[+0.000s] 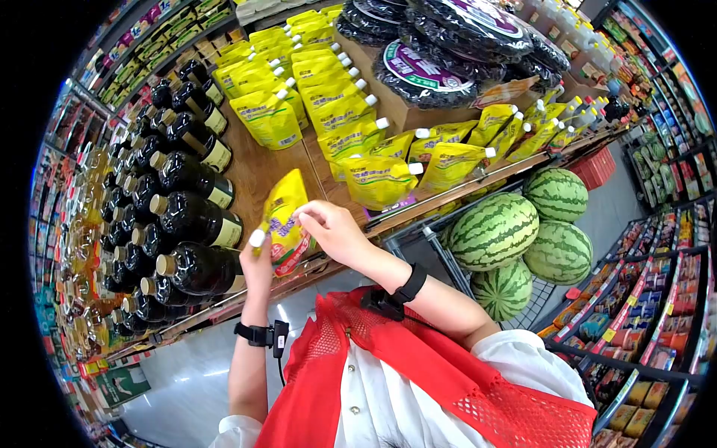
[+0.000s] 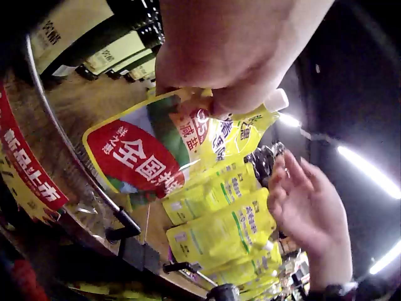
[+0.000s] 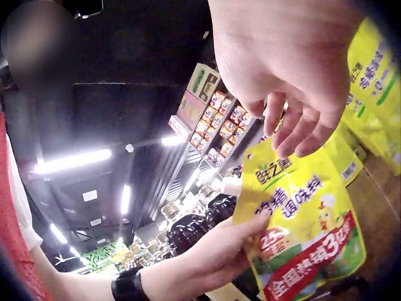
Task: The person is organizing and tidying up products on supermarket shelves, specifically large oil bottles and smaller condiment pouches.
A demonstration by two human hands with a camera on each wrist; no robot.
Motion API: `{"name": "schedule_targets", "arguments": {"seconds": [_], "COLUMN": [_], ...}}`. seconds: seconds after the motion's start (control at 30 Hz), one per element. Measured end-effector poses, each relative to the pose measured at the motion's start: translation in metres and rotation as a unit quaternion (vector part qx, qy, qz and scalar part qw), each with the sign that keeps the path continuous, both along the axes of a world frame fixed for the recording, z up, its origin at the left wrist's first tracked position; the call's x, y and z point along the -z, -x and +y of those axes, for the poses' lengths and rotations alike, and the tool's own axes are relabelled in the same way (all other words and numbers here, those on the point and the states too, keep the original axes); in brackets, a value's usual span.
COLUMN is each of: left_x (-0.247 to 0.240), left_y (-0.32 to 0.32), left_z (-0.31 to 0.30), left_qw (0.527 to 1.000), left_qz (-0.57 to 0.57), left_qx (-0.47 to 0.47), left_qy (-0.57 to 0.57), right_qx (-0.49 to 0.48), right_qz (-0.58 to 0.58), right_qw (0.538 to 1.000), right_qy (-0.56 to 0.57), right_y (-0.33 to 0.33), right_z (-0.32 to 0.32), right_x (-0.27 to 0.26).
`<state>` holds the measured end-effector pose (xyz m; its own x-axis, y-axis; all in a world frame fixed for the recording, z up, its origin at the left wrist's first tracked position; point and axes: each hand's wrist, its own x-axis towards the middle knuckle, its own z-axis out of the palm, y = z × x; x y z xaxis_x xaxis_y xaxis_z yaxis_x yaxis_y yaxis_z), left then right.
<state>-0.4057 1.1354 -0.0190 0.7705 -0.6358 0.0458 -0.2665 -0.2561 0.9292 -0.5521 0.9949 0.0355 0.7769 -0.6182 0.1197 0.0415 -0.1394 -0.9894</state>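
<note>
A yellow pouch (image 1: pixel 286 224) with a white cap and a red band is in my left hand (image 1: pixel 258 267), which grips it along its capped side. In the right wrist view the left thumb lies over the front of the pouch (image 3: pixel 301 213). My right hand (image 1: pixel 334 233) is beside the pouch, its fingers loosely bent. The left wrist view shows this right hand (image 2: pixel 310 210) apart from the pouch (image 2: pixel 141 147), holding nothing. Rows of similar yellow pouches (image 1: pixel 269 119) stand on the wooden display (image 1: pixel 246 168).
Dark bottles (image 1: pixel 179 172) with tan caps crowd the display's left side. Black-wrapped packages (image 1: pixel 426 75) are piled at the back. Watermelons (image 1: pixel 493 231) lie in a cart at the right, below the display's edge. Stocked shelves (image 1: pixel 642 299) stand farther right.
</note>
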Motion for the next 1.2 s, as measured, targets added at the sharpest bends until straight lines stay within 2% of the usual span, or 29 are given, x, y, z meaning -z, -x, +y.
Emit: {"name": "schedule_targets", "arguments": {"seconds": [0.03, 0.07, 0.1, 0.17, 0.23, 0.37, 0.43, 0.47, 0.5, 0.57, 0.6, 0.63, 0.7, 0.73, 0.8, 0.83, 0.9, 0.93, 1.0, 1.07, 1.13, 1.17, 1.2], "left_x": [-0.006, 0.0, -0.005, 0.015, 0.01, -0.007, -0.014, -0.016, -0.023, -0.023, -0.011, 0.002, 0.01, 0.009, 0.007, 0.003, 0.002, -0.005, -0.013, -0.006, 0.007, 0.015, 0.022], "left_y": [0.001, -0.006, -0.007, -0.019, -0.019, -0.012, -0.005, -0.002, 0.003, 0.014, 0.019, 0.033, 0.037, 0.038, 0.039, 0.038, 0.03, 0.021, 0.013, 0.004, -0.015, -0.018, -0.021], "left_z": [-0.003, -0.001, 0.0, 0.004, 0.004, 0.0, -0.003, -0.003, -0.007, -0.005, 0.002, 0.013, 0.021, 0.027, 0.028, 0.027, 0.027, 0.026, 0.022, 0.024, 0.029, 0.033, 0.037], "left_qw": [0.998, 0.997, 0.99, 0.98, 0.954, 0.925, 0.917, 0.913, 0.91, 0.871, 0.854, 0.854, 0.829, 0.83, 0.835, 0.846, 0.888, 0.933, 0.964, 0.975, 0.993, 0.993, 0.992], "left_qz": [0.05, 0.065, 0.137, 0.18, 0.271, 0.339, 0.366, 0.377, 0.388, 0.476, 0.508, 0.515, 0.554, 0.553, 0.548, 0.532, 0.453, 0.349, 0.265, 0.222, 0.074, 0.074, 0.0], "left_qx": [-0.021, -0.028, -0.038, -0.043, -0.043, -0.025, -0.038, -0.044, -0.042, -0.068, -0.014, 0.026, 0.073, 0.064, 0.045, 0.046, 0.063, 0.062, 0.032, 0.011, 0.069, 0.068, 0.069], "left_qy": [0.033, 0.012, 0.001, 0.066, 0.124, 0.169, 0.151, 0.148, 0.142, 0.094, 0.11, 0.07, 0.031, 0.038, -0.015, 0.016, 0.046, 0.054, 0.003, -0.008, -0.067, -0.066, -0.105], "right_qx": [0.057, 0.059, 0.077, 0.099, 0.098, 0.022, -0.071, -0.126, -0.126, -0.173, -0.147, -0.163, -0.129, -0.12, -0.116, -0.112, -0.108, -0.119, -0.114, -0.117, -0.121, -0.122, -0.122], "right_qz": [-0.023, -0.025, 0.01, 0.01, 0.032, 0.113, 0.147, 0.12, 0.12, 0.074, 0.107, 0.111, 0.15, 0.147, 0.142, 0.137, 0.104, 0.089, 0.073, 0.046, 0.036, 0.051, 0.066], "right_qw": [0.994, 0.997, 0.996, 0.993, 0.993, 0.993, 0.987, 0.978, 0.978, 0.944, 0.946, 0.944, 0.93, 0.922, 0.924, 0.926, 0.952, 0.959, 0.969, 0.98, 0.983, 0.987, 0.989], "right_qy": [0.09, 0.038, 0.049, 0.057, 0.061, -0.01, 0.003, -0.111, -0.111, -0.272, -0.268, -0.263, -0.311, -0.339, -0.336, -0.334, -0.269, -0.241, -0.205, -0.155, -0.13, -0.088, -0.046], "right_y": [0.002, 0.007, 0.015, 0.021, 0.024, 0.022, 0.012, 0.01, 0.009, 0.004, 0.003, -0.002, -0.001, -0.002, -0.006, -0.008, -0.017, -0.025, -0.034, -0.046, -0.054, -0.058, -0.059], "right_z": [-0.004, -0.009, -0.014, -0.024, -0.03, -0.028, -0.018, -0.013, -0.013, -0.009, -0.009, -0.007, -0.006, -0.002, 0.0, 0.001, -0.001, -0.003, -0.007, -0.009, -0.01, -0.01, -0.009], "right_x": [0.005, 0.009, 0.005, 0.024, 0.042, 0.05, 0.056, 0.051, 0.053, 0.06, 0.053, 0.057, 0.071, 0.074, 0.074, 0.07, 0.071, 0.064, 0.06, 0.067, 0.086, 0.1, 0.112]}}
